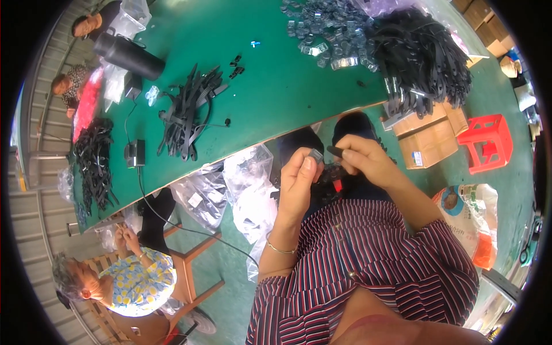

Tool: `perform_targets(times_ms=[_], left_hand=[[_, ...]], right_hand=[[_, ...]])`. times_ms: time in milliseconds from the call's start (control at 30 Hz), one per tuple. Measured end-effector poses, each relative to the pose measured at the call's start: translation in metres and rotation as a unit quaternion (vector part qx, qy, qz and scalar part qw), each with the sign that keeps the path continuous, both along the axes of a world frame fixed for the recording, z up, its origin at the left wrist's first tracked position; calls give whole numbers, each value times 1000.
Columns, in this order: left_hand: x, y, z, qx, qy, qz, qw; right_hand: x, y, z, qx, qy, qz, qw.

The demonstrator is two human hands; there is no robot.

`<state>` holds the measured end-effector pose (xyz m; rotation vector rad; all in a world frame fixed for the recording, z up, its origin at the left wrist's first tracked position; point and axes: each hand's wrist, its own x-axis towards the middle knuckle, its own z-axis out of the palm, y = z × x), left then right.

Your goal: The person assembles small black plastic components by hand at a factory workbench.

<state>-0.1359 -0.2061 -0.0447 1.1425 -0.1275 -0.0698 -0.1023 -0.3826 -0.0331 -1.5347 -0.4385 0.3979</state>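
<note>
Over my lap, my left hand is closed, with a small grey plastic clip pinched between thumb and fingers. Just across from it, my right hand grips a black strap, whose end points toward the clip. Clip and strap end look close but apart. More dark parts lie on my lap below the hands, too shadowed to make out. On the green table ahead, a heap of grey translucent clips lies beside a big pile of black straps.
A smaller strap bunch and a black bottle lie on the table's left. A cable hangs off its edge. Plastic bags sit below; a cardboard box and red stool stand right. A co-worker sits left.
</note>
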Motion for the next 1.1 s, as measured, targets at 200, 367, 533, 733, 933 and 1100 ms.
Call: perform_targets(times_ms=[200, 367, 533, 733, 933, 1100], left_hand=[[-4, -6, 0, -46, 39, -17, 998], [-4, -4, -2, -54, 27, -47, 997], [-4, -3, -6, -48, 36, -71, 996], [-4, 3, 0, 55, 36, -77, 995], [-4, 3, 1, 176, -3, 22, 984], [-5, 11, 4, 168, -5, -16, 986]], right_hand=[[6, 7, 12, 130, 232, 94, 960], [9, 7, 11, 107, 254, 128, 953], [8, 8, 11, 128, 249, 125, 952], [8, 5, 10, 71, 146, 100, 982], [8, 8, 3, -33, -243, -1, 969], [5, -1, -2, 148, -19, 84, 985]])
